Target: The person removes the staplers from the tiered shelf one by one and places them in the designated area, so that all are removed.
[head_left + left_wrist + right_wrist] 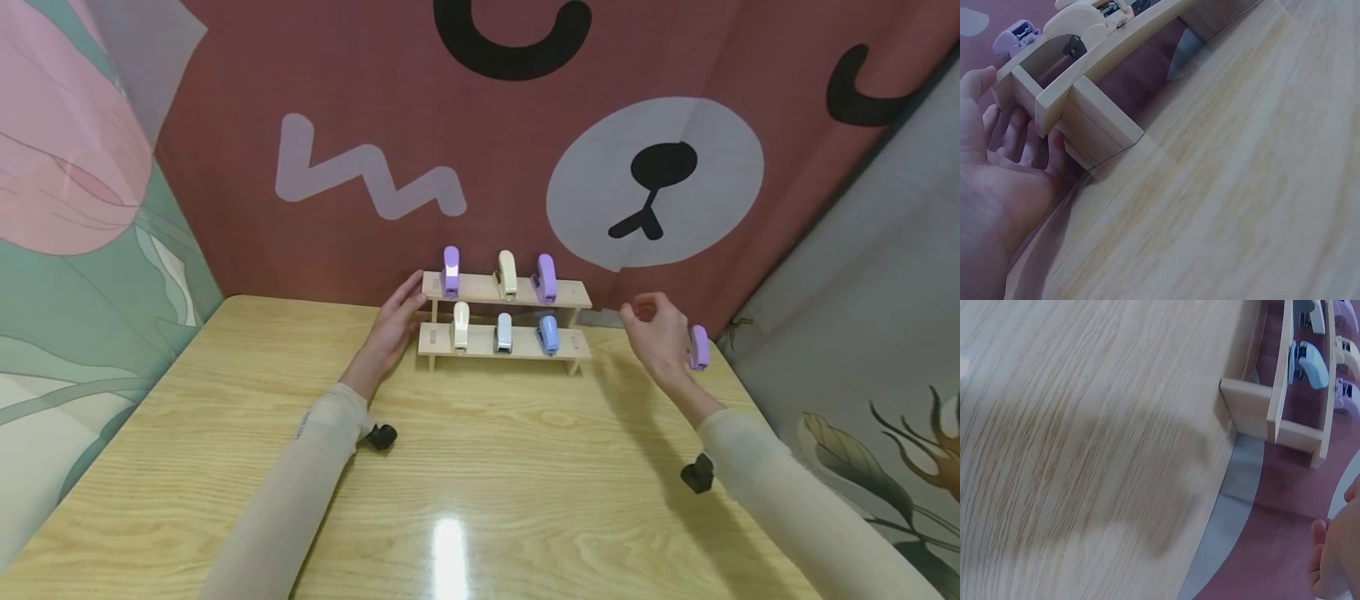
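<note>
A two-tier wooden stand (pixel 482 343) stands near the table's back edge. Its upper shelf carries a purple stapler (pixel 450 271), a cream stapler (pixel 507 275) and another purple stapler (pixel 547 279). On the lower shelf are a cream stapler (pixel 461 325), a pale grey stapler (pixel 504 332) and a blue stapler (pixel 549 334). My left hand (pixel 392 332) touches the stand's left end, fingers loosely bent beside the shelf ends. To the stand's right, my right hand (pixel 658 337) hovers with loosely curled fingers, holding nothing visible. Beside it is a separate purple stapler (pixel 699 347).
The wooden table (pixel 525 467) extends toward me, with a bright light reflection near its front. Behind it hangs a red curtain (pixel 510 167) with a cartoon face. A grey patterned cloth (pixel 840 333) borders the right side.
</note>
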A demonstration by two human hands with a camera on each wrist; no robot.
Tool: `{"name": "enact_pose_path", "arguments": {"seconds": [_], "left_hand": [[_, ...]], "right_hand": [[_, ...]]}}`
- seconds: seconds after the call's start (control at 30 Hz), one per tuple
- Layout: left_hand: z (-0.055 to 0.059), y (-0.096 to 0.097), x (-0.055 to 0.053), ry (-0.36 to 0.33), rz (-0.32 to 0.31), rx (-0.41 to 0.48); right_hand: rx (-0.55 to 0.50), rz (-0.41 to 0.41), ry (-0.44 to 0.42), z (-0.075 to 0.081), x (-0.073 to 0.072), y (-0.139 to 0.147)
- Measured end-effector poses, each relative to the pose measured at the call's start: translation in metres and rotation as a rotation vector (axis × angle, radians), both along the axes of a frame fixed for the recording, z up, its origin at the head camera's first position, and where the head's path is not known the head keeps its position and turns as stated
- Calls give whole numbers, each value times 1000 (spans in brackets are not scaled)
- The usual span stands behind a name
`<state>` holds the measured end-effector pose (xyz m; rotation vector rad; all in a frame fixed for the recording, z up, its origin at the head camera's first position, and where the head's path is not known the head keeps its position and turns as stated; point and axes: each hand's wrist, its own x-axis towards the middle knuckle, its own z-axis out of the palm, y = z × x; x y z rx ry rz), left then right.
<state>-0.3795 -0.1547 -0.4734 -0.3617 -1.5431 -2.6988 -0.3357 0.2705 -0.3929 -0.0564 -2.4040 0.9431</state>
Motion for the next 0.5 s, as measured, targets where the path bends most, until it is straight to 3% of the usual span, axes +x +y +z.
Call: {"name": "enact_pose_path", "arguments": {"seconds": [0.5], "left_hand": [[1,0,1,-4,-2,-3]], "right_hand": [[-10,122,32,-2,3,-46]]}}
